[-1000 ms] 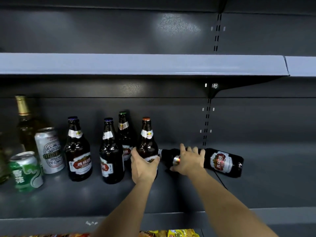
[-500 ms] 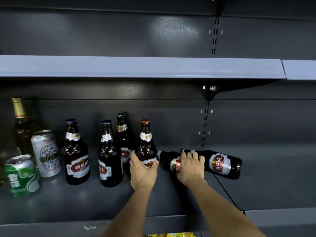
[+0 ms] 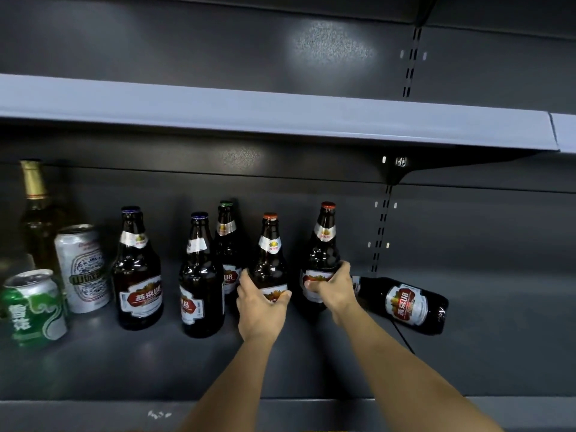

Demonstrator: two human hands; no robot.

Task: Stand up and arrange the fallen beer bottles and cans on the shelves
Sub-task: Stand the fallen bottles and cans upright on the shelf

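Progress is well advanced: five brown bottles and two cans (image 3: 82, 269) stand on the shelf (image 3: 311, 363), each hand, left (image 3: 260, 310) and right (image 3: 335, 289), wrapped round an upright one, while one bottle (image 3: 405, 304) lies fallen at right.

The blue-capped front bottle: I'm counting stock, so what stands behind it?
A green-capped bottle stands behind the blue-capped front bottle, to its right. Its neck and part of its label show; its base is covered, as is the shelf directly behind.
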